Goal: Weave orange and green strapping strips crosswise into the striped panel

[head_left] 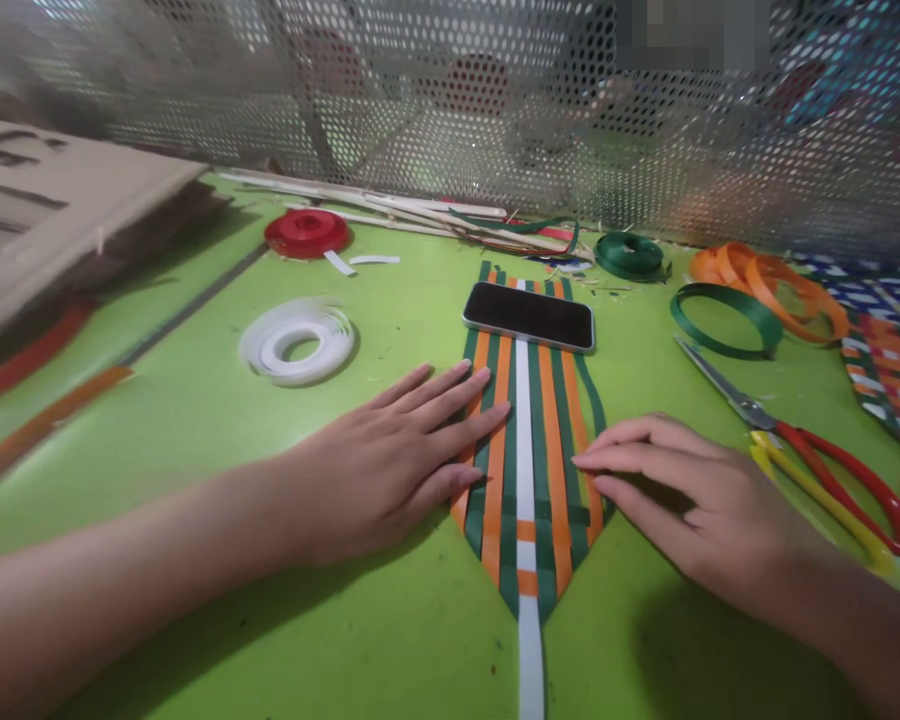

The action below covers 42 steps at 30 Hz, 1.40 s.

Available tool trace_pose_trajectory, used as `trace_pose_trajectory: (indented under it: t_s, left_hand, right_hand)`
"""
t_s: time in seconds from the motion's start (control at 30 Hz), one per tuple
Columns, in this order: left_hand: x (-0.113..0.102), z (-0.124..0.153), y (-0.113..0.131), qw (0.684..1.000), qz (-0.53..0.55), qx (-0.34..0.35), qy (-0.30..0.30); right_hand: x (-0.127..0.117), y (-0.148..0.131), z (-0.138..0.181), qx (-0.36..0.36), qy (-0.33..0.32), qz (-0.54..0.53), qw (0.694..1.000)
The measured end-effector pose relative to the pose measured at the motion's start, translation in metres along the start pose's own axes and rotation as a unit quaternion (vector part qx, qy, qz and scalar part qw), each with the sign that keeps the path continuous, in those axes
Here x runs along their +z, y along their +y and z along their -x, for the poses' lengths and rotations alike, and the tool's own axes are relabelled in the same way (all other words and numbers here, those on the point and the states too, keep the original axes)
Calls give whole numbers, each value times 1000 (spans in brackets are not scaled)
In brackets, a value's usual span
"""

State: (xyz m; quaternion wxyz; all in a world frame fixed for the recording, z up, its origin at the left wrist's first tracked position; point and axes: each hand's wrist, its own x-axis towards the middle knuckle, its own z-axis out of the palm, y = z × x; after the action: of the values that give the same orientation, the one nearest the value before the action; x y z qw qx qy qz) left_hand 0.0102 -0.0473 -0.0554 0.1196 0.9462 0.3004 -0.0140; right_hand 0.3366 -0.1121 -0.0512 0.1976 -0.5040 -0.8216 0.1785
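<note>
A woven piece of green, orange and white ribbon strips lies on the table, coming to a point toward me. A long white strip runs down its middle and out past the point. My left hand rests flat on the left side of the strips, fingers spread. At the right edge, my right hand has thumb and fingers pinched around the outermost green strip, which bows outward; the exact grip is partly hidden. A phone lies across the far end of the strips.
Scissors with red and yellow handles lie right of my right hand. Rolls of white, red, green and orange ribbon sit around the strips. A perforated metal panel stands behind; cardboard is at left.
</note>
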Motion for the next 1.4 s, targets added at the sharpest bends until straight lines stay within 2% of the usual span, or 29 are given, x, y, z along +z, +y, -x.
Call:
trace_pose_trajectory:
  t_s: [0.07,0.23,0.37,0.77,1.07,1.4]
  left_hand:
    - [0,0,0,1000,0,0,1]
    - [0,1,2,1000,-1,1,5]
    - [1,0,4,1000,-5,-2,-1]
    - [2,2,4,1000,-2,-1,4]
    - [-1,0,3,1000,17,-13,-12]
    - [1,0,3,1000,-10,0,-4]
  right_hand:
    - [3,3,-1,1,-20,2,1000]
    - [10,-1,-1,-37,-7,-5,999]
    - [14,-12,2,-54,-38,-28,997]
    - [17,-25,-1,-1,-96,-44,994]
    - [16,-27,-3,22,-104,-66,992]
    - [20,-27,-1,-39,-100,-54,993]
